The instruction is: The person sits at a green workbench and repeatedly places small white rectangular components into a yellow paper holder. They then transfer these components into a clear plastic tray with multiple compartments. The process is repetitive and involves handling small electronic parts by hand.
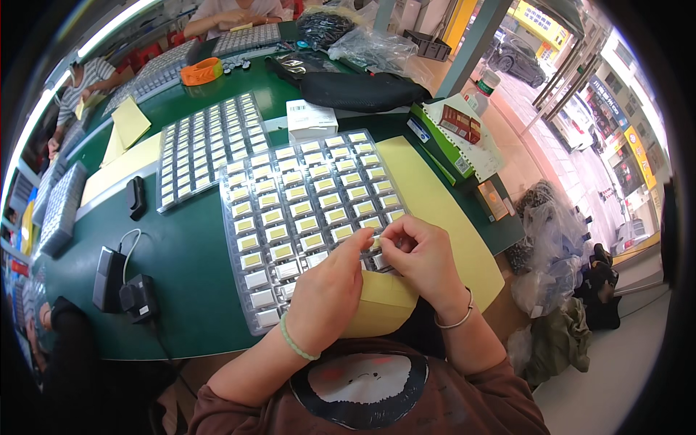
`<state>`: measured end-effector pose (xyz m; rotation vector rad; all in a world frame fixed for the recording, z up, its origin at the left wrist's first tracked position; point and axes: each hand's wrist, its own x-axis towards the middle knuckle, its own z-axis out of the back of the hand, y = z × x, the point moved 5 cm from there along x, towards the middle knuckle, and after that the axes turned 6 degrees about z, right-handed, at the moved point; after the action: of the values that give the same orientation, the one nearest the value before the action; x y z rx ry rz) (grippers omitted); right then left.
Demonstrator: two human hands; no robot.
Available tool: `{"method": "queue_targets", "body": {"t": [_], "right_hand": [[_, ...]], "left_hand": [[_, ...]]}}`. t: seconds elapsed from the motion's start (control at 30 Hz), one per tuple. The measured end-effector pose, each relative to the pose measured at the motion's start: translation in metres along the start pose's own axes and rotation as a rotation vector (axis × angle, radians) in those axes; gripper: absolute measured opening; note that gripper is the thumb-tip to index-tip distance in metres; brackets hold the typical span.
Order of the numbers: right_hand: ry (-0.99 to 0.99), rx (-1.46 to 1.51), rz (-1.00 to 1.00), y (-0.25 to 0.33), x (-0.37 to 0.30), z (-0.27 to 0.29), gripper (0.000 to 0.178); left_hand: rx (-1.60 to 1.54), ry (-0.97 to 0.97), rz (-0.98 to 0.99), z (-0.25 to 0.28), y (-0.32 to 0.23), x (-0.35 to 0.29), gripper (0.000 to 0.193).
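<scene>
A clear plastic tray [236, 239] of small white blocks lies before me. Most blocks bear a yellow sticker [272, 217], while several at its near left corner, such as one white block [256, 279], are plain. My left hand [326, 293] is over the tray's near edge, closed on a folded yellow sheet [384, 296] that bends below it. To its right, my right hand [424, 254] is in a pinch, thumb and forefinger meeting over the near right blocks. A small yellow piece shows by its fingertips; whether they hold it is unclear.
Another filled tray [210, 145] lies behind, beside a white box [312, 121]. A yellow sheet [464, 254] lies under the tray's right side. Black adapters [138, 297] with a cord are at left. A green box [442, 148] stands at right; other people work across the green table [181, 254].
</scene>
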<state>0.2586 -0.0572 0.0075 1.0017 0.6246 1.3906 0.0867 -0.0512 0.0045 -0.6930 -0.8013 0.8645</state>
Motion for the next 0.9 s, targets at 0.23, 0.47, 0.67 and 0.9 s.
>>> {"method": "queue_targets", "body": {"t": [0.23, 0.47, 0.67, 0.9], "right_hand": [[-0.132, -0.378, 0.250, 0.011, -0.006, -0.001, 0.006], [-0.226, -0.596, 0.278, 0.028, -0.009, 0.006, 0.011], [-0.024, -0.311, 0.425, 0.013, -0.015, 0.016, 0.018], [0.182, -0.348, 0.452, 0.025, -0.036, 0.031, 0.017]], "left_hand": [[0.241, 0.115, 0.015, -0.004, -0.006, 0.001, 0.045], [0.184, 0.094, 0.022, -0.004, -0.002, 0.001, 0.043], [0.044, 0.039, 0.012, -0.001, -0.001, 0.000, 0.046], [-0.069, -0.033, 0.023, 0.008, -0.002, -0.001, 0.050]]}}
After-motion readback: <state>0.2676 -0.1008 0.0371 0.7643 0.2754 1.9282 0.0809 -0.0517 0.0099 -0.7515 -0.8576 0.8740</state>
